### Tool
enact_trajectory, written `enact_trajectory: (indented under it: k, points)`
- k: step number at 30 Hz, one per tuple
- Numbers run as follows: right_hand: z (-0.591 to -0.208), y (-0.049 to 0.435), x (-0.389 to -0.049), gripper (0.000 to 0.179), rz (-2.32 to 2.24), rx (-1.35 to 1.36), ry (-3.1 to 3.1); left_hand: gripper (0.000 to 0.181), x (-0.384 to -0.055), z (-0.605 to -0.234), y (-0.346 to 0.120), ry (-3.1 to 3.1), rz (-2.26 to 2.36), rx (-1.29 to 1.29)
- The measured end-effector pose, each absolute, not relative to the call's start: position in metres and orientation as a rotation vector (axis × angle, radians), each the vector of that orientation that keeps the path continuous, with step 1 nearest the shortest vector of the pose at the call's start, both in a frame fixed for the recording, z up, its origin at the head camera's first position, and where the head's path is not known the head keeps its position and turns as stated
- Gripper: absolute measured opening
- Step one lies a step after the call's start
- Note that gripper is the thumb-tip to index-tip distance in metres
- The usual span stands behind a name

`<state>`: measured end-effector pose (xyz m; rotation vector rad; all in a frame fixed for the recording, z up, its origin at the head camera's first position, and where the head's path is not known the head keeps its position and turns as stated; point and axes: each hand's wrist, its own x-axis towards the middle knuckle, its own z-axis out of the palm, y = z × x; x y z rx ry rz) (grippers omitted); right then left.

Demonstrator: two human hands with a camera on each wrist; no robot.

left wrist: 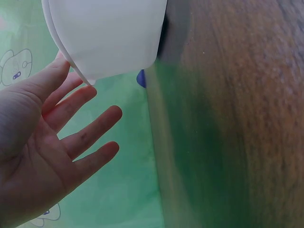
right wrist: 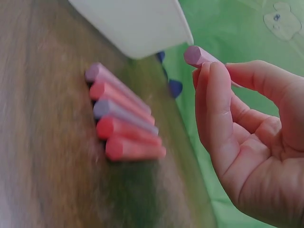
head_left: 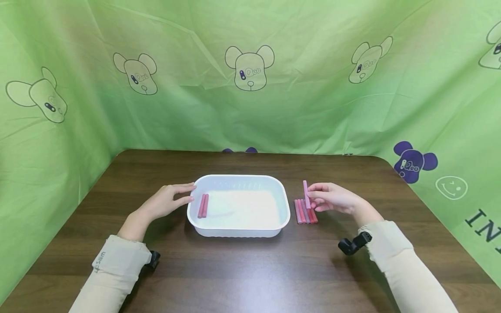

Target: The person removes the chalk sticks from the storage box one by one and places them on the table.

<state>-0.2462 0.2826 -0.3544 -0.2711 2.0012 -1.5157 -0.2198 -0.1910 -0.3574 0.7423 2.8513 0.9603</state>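
A white plastic basin [head_left: 238,232] stands on the table, with two pinkish-red chalk sticks [head_left: 202,206] lying side by side near its left wall. My left hand [head_left: 166,201] is at the basin's left end, its thumb and foremost fingers touching the rim; the other fingers [left wrist: 97,133] spread loosely below in the left wrist view. Between thumb and fingertips, my right hand [head_left: 332,199] pinches a pink-purple chalk stick [head_left: 306,194], raised above the table. Under it, right of the basin, lies a row of several chalk sticks [right wrist: 126,128] in pink, red and purple.
The brown wooden table [head_left: 258,269] ends at the back against a green curtain [head_left: 250,117] printed with bear heads. A black wrist camera [head_left: 354,243] sits by the right cuff, and another black one [head_left: 154,259] by the left cuff.
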Motion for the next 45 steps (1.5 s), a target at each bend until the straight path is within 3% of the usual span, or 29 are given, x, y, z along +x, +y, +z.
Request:
enact_trajectory:
  k: [12, 25, 45]
  points:
    - [-0.369, 0.308, -0.241, 0.007, -1.453, -0.163, 2.074, 0.044, -0.219, -0.359, -0.191, 2.869, 0.959, 0.745]
    - [-0.377, 0.314, -0.242, 0.033, -1.316, -0.107, 2.122, 0.044, -0.220, -0.358, -0.191, 2.853, 0.955, 0.733]
    - [-0.353, 0.298, -0.243, 0.040, -1.212, -0.145, 2.261, 0.045, -0.220, -0.358, -0.192, 2.846, 0.960, 0.714]
